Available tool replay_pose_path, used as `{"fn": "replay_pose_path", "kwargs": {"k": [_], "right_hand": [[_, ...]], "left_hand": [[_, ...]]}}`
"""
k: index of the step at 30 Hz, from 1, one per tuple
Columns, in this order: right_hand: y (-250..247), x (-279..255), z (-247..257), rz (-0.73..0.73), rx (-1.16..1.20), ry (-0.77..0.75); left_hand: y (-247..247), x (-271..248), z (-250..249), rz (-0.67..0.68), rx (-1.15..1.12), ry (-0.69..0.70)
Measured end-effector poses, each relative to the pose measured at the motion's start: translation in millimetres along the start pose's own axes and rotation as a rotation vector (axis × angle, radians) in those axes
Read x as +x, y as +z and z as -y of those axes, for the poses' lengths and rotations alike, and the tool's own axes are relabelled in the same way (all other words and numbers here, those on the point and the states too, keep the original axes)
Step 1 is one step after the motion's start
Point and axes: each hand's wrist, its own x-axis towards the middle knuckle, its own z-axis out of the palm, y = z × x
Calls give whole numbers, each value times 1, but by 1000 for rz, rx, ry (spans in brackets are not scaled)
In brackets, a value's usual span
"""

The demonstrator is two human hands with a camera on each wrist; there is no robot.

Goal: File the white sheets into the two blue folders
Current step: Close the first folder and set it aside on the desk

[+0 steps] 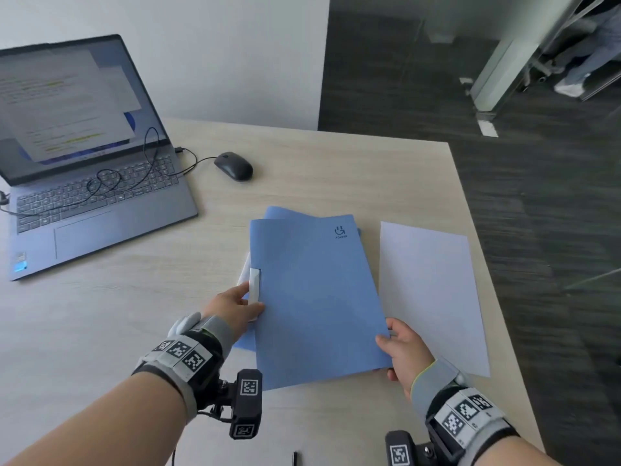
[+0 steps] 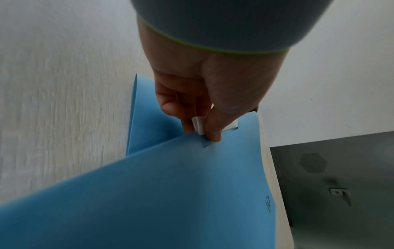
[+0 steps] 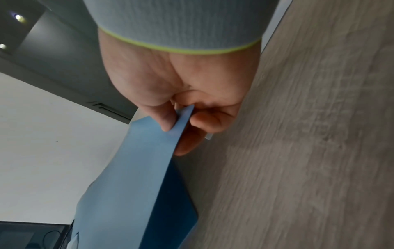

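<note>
Holding the top blue folder (image 1: 316, 297) just above the desk (image 1: 302, 163): left hand (image 1: 235, 304) pinches its white spine clip (image 1: 254, 290) w/ thumb & fingers, right hand (image 1: 405, 353) pinches the cover's near right edge. The second blue folder (image 1: 279, 212) lies under it; a white sheet (image 1: 433, 297) lies just beside, to the right. Risks, imo: the clip slips and the cover flops, or the folder drags the sheet off the desk edge.

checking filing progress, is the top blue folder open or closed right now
Closed: the top blue folder shows its logo cover lying flat. The left hand pinches its white clip; the right hand grips the opposite edge.
</note>
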Motion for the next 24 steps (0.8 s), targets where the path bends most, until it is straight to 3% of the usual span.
{"fn": "replay_pose_path", "kwargs": {"k": [6,12,14,16,18,20,22,24], "right_hand": [[-14,6,-1,-58,49,-5],[-17,8,-9,-39,72,71],[-13,8,-13,-36,111,99],[-7,6,-15,-18,140,117],[-2,4,-14,0,164,129],[2,3,-13,14,199,138],[5,2,-11,36,260,137],[6,2,-9,61,327,136]], "left_hand": [[-21,8,-4,-136,197,0],[-43,18,-20,-304,-201,-39],[-40,14,-22,-366,-101,10],[-28,5,-21,-384,174,124],[-10,-9,-18,-297,378,254],[12,-24,-13,-116,522,329],[30,-36,-3,38,666,334],[46,-45,5,111,838,307]]}}
